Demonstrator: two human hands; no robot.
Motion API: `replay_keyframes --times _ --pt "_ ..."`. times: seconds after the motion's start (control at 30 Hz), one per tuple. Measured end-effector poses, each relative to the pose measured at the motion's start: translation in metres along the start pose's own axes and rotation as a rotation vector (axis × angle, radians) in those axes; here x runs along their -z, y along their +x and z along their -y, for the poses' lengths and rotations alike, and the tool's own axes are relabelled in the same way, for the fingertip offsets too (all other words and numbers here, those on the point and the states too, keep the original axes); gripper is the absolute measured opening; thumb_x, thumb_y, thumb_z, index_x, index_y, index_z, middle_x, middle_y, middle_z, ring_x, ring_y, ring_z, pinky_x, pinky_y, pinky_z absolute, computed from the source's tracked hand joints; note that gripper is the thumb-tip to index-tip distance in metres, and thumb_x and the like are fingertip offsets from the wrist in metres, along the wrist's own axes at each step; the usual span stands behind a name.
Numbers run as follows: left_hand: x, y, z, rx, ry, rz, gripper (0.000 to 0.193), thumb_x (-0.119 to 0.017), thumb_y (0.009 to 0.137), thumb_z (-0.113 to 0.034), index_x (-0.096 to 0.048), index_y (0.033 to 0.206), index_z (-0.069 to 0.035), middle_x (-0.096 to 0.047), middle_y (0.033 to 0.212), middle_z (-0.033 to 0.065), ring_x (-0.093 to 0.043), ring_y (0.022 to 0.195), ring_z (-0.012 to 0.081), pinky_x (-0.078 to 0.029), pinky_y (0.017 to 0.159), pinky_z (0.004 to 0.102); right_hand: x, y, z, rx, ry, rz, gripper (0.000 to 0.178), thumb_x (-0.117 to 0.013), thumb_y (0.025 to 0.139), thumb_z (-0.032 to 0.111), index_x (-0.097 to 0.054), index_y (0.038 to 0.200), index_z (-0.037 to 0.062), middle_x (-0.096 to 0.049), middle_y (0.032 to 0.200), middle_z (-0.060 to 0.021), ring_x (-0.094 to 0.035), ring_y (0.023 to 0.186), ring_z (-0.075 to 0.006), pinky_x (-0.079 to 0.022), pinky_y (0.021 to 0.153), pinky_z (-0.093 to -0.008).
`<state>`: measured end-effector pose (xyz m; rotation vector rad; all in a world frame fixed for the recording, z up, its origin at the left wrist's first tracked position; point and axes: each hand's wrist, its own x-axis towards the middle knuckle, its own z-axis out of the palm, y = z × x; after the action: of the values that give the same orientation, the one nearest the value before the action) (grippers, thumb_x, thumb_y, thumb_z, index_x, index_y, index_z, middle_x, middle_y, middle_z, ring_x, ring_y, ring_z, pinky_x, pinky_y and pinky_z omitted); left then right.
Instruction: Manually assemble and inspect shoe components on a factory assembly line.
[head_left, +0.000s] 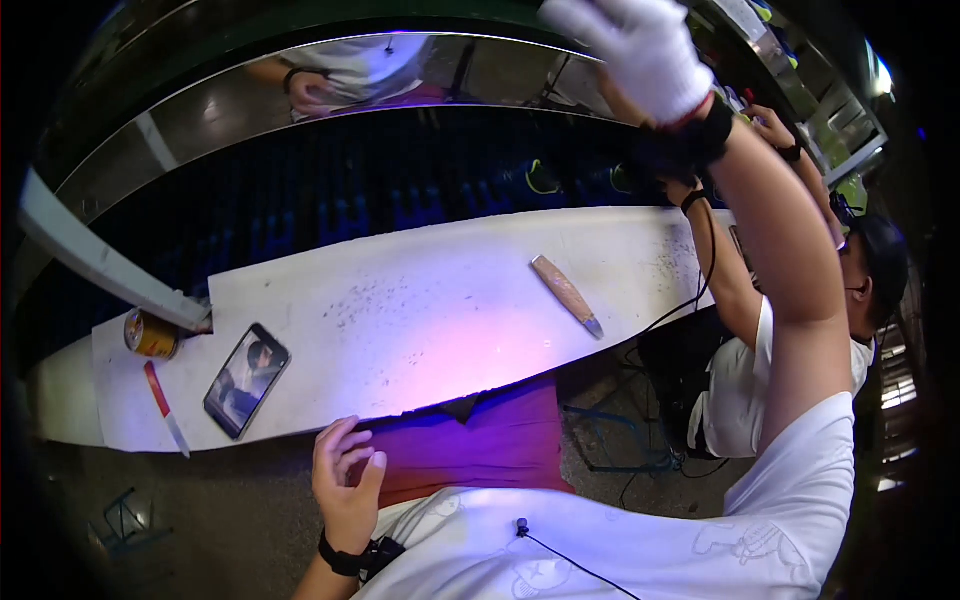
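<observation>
My left hand (343,485) is bare, palm partly up, just off the table's near edge. Its fingers are loosely bent and apart from the thumb, with nothing in them. A white knit glove covers my right hand (650,60), which is raised at the top right; its fingers are blurred and partly cut off by the frame. The white tabletop (420,310) carries a phone (248,380) showing a picture, close to my left hand. Farther right lies a wooden-handled knife (567,297) with a short blade. A red-handled knife (166,408) rests at the left, near a yellow can (151,334).
Beyond the tabletop runs a dark conveyor (400,180) with yellow-green-trimmed items (541,178) on it. A pale metal post (110,260) rises at the left. A co-worker (740,390) sits close on the right, arms toward the line. A black cable (690,300) hangs near the table's right end.
</observation>
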<state>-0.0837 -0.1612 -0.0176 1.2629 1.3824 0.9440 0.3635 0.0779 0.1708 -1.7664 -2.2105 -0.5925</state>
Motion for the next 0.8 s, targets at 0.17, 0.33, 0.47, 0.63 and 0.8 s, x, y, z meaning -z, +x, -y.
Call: replay_keyframes --times 0.17,0.33,0.47,0.63,0.8 --pt "0.010 0.020 0.048 -0.053 -0.174 0.126 0.043 -0.072 0.093 0.002 -0.061 0.134 0.004 -0.060 0.138 0.0175 -0.068 0.114 0.0237 -0.058 0.095 0.0342 -0.093 -0.063 0.043 -0.159 0.188 0.430 0.053 -0.073 0.093 0.052 -0.076 0.117 0.0055 -0.077 0.108 -0.0193 -0.075 0.102 -0.0358 -0.059 0.091 -0.0434" --pt "0.013 0.028 0.040 -0.182 -0.062 0.215 0.042 -0.074 0.093 0.001 -0.062 0.133 0.001 -0.061 0.136 0.0161 -0.069 0.116 0.0222 -0.057 0.098 0.0332 -0.233 -0.101 -0.062 -0.563 0.141 0.649 0.084 -0.089 0.076 0.045 -0.058 0.139 -0.0006 -0.071 0.128 -0.0240 -0.067 0.122 -0.0418 -0.054 0.102 -0.0452" --pt "0.008 0.027 0.035 -0.212 -0.041 0.141 0.040 -0.076 0.093 -0.004 -0.065 0.131 0.000 -0.065 0.132 0.0181 -0.071 0.112 0.0256 -0.058 0.096 0.0355 -0.265 -0.088 -0.059 -0.457 0.052 0.589 0.086 -0.090 0.075 0.041 -0.056 0.142 -0.0008 -0.072 0.124 -0.0263 -0.070 0.116 -0.0425 -0.056 0.099 -0.0453" --pt "-0.013 0.056 0.007 -0.688 0.417 0.169 0.055 -0.081 0.086 -0.016 -0.063 0.137 -0.005 -0.058 0.146 0.0155 -0.048 0.143 0.0385 -0.042 0.117 0.0497 -0.141 -0.054 0.068 -0.454 0.236 0.644 0.084 -0.090 0.075 0.032 -0.054 0.142 -0.0033 -0.073 0.113 -0.0285 -0.073 0.110 -0.0394 -0.059 0.095 -0.0429" --pt "-0.049 0.083 -0.005 -0.890 0.710 0.219 0.076 -0.077 0.089 -0.025 -0.046 0.158 -0.016 -0.039 0.163 0.0189 -0.034 0.151 0.0468 -0.029 0.125 0.0607 -0.014 -0.079 0.159 0.590 0.304 0.460 0.061 -0.090 0.075 0.011 -0.069 0.132 0.0143 -0.068 0.135 -0.0105 -0.063 0.130 -0.0334 -0.052 0.110 -0.0434"
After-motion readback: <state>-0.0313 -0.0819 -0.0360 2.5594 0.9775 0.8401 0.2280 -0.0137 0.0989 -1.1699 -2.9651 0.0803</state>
